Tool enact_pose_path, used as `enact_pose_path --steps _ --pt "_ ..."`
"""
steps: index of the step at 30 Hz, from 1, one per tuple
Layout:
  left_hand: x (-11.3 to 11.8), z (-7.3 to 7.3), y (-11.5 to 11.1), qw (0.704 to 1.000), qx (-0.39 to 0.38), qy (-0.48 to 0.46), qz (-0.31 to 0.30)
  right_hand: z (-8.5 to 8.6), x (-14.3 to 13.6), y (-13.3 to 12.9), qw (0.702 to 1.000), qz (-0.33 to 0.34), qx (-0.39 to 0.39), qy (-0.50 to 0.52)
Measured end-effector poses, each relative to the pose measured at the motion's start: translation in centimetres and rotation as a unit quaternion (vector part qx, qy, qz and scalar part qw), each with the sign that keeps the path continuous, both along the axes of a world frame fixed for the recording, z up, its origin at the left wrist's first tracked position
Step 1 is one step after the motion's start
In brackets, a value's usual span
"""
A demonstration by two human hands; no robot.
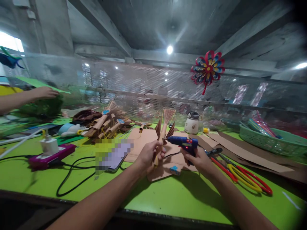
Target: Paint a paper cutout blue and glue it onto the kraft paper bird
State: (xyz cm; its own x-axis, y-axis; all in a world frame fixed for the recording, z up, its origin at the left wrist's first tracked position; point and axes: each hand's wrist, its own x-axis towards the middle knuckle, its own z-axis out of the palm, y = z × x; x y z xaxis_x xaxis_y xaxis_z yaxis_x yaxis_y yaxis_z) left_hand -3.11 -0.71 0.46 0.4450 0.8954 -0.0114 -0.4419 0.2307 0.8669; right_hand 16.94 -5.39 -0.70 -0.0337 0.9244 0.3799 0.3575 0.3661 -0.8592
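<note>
My left hand (149,155) is closed around the lower part of a brown paper craft figure (164,130), a rolled tube with a pleated fan on top and a pleated fan at each side. In my right hand (197,159) is a blue hot glue gun (183,142) with a small red light showing on its body. Its nozzle meets the tube just above my left fingers; whether it touches, I cannot tell. Beneath both hands lie brown cardboard sheets (134,143), and a small rolled piece with a blue patch (175,170) rests at their near edge.
Finished-looking paper figures (107,123) are heaped at back left. A magenta power strip (51,156) with black cables and a phone (115,156) lie left. Scissors (242,175), a green basket (275,139) and a white jar (192,123) stand right. Another person's hand (46,92) reaches in at far left.
</note>
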Motion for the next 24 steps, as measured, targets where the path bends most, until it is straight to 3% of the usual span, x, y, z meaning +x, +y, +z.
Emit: enact_pose_path --steps 5,14,19,24 --pt "0.2 -0.2 0.1 1.000 0.013 0.006 -0.007 0.1 -0.3 0.7 1.000 -0.024 0.010 -0.007" --pt "0.0 -0.2 0.1 1.000 0.017 0.011 -0.002 0.2 0.1 -0.3 0.999 -0.011 0.005 -0.039" --pt "0.2 -0.2 0.0 1.000 0.019 0.013 -0.007 0.2 0.0 0.3 0.998 -0.043 0.011 -0.044" --pt "0.1 -0.4 0.3 1.000 -0.005 -0.001 -0.012 0.1 -0.1 0.0 0.999 -0.004 0.008 -0.042"
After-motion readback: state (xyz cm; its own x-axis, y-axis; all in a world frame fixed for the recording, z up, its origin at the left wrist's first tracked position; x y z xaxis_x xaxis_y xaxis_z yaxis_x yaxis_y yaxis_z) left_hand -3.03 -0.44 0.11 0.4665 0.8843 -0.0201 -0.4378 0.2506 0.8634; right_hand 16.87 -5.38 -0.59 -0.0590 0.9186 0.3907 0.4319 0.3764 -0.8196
